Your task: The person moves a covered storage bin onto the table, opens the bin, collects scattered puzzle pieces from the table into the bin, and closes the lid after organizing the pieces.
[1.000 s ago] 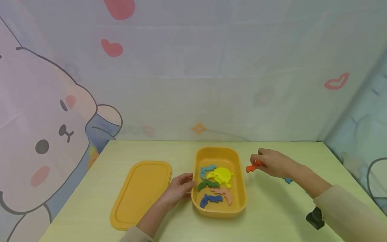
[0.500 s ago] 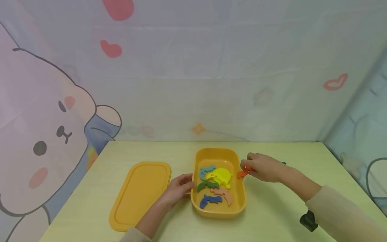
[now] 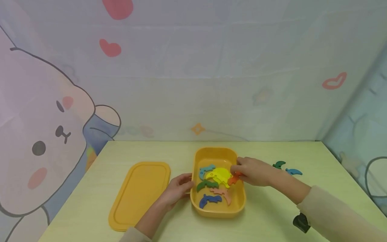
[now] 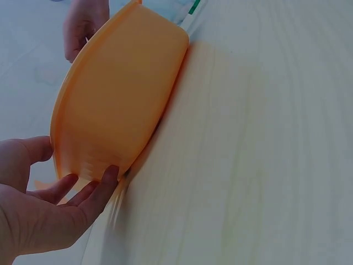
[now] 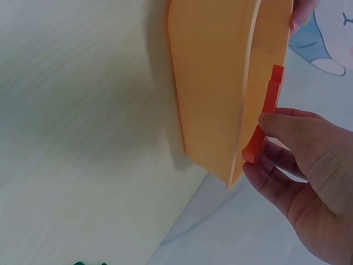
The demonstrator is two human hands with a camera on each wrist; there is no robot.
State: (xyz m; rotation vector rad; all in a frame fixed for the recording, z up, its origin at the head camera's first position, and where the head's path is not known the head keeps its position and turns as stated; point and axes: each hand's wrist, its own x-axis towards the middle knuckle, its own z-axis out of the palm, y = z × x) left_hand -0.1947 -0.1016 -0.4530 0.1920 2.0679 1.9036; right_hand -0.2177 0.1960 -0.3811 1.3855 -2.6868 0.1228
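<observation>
My right hand (image 3: pixel 252 170) pinches an orange-red flat toy piece (image 5: pixel 268 113) with a wavy outline between thumb and fingers, over the right rim of the yellow box (image 3: pixel 218 211). My left hand (image 3: pixel 178 189) rests its spread fingertips against the box's left wall, the thumb up by the rim (image 4: pixel 53 124). Inside the box lie several flat foam-like pieces: a yellow rounded piece (image 3: pixel 221 175), a light blue piece (image 3: pixel 205 170), a green piece (image 3: pixel 207 184), a pink piece (image 3: pixel 222 193) and a dark blue piece (image 3: pixel 209 200).
A flat yellow lid (image 3: pixel 142 193) lies left of the box. Beyond the right forearm are a dark green piece (image 3: pixel 278 164) and a blue piece (image 3: pixel 293 171). A black object (image 3: pixel 301 222) shows under the right sleeve. A printed curtain (image 3: pixel 193 84) hangs behind the table (image 3: pixel 272 215).
My right hand has moved left with the orange-red piece, from beside the box to over its right rim. The green and blue pieces behind the arm are now uncovered. My left hand stays put.
</observation>
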